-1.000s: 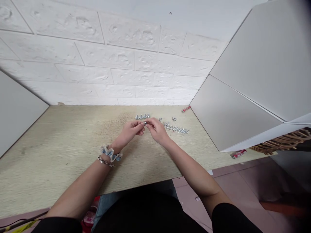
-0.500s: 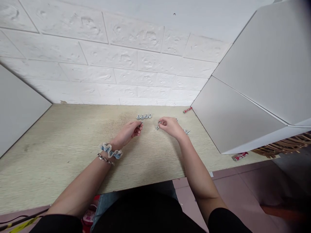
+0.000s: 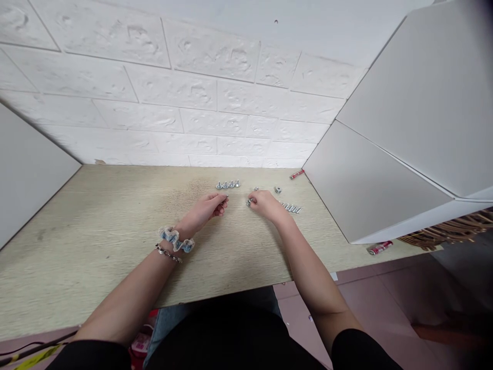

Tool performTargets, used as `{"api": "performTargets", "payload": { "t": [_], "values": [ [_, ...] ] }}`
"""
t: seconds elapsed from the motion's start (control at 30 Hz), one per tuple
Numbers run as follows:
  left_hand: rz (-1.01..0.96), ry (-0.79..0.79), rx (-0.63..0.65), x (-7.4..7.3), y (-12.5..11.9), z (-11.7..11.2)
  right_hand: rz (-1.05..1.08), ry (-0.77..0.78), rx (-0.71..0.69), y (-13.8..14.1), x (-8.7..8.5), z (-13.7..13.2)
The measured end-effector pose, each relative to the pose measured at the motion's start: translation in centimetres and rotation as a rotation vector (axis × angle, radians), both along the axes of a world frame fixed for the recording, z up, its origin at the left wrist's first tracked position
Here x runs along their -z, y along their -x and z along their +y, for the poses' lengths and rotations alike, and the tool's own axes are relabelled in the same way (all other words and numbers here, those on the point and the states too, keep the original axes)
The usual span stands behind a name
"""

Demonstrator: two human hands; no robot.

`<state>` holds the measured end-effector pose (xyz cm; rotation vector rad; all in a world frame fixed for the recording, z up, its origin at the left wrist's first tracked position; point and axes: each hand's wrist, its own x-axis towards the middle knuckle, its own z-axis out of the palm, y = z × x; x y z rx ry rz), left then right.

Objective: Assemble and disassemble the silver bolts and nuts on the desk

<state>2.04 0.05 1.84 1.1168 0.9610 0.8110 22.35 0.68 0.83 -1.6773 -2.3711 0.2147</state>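
My left hand (image 3: 208,206) rests on the wooden table (image 3: 96,241) with its fingers curled, pinching a small metal bolt near a short row of upright assembled bolts (image 3: 228,184). My right hand (image 3: 265,202) lies a little to the right, fingers closed over a small nut (image 3: 249,202) on the table. Behind it lie a loose nut (image 3: 277,189) and a row of bolts (image 3: 291,208). A scrunchie and a bracelet are on my left wrist.
A white brick wall (image 3: 192,108) backs the table. White panels (image 3: 370,180) stand on the right, another on the left. A red battery-like item (image 3: 296,174) lies at the far right corner, another (image 3: 379,248) near the table's right edge.
My hands were together over one bolt; they have parted. The right hand went right to the loose nuts and now closes on one nearer the middle. The left hand stayed put.
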Motion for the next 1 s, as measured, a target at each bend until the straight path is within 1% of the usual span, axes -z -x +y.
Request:
{"api": "performTargets", "payload": {
  "t": [0.1, 0.27, 0.57, 0.7, 0.8, 0.93, 1.0],
  "values": [
    [0.026, -0.016, 0.0, -0.1, 0.0, 0.0, -0.012, 0.016, -0.013, 0.1, -0.1, -0.1],
    [0.032, -0.045, -0.034, 0.0, -0.1, 0.0, -0.05, 0.03, -0.021, 0.4, -0.1, -0.1],
    [0.033, -0.042, -0.038, 0.2, -0.1, 0.1, -0.06, 0.042, -0.02, 0.4, 0.1, 0.0],
    [-0.005, -0.003, -0.038, 0.3, 0.0, 0.2, 0.019, 0.018, 0.012, 0.2, 0.0, -0.2],
    [-0.053, 0.076, -0.039, 0.3, -0.1, 0.2, 0.122, -0.043, 0.02, 0.4, -0.5, -0.6],
    [-0.111, 0.19, -0.045, 0.3, -0.1, 0.2, 0.314, -0.145, -0.059, 1.6, -1.0, -1.5],
    [-0.125, 0.218, -0.034, 0.5, -0.2, 0.2, 0.366, -0.167, -0.096, 2.5, -1.0, -1.9]
  ]
}}
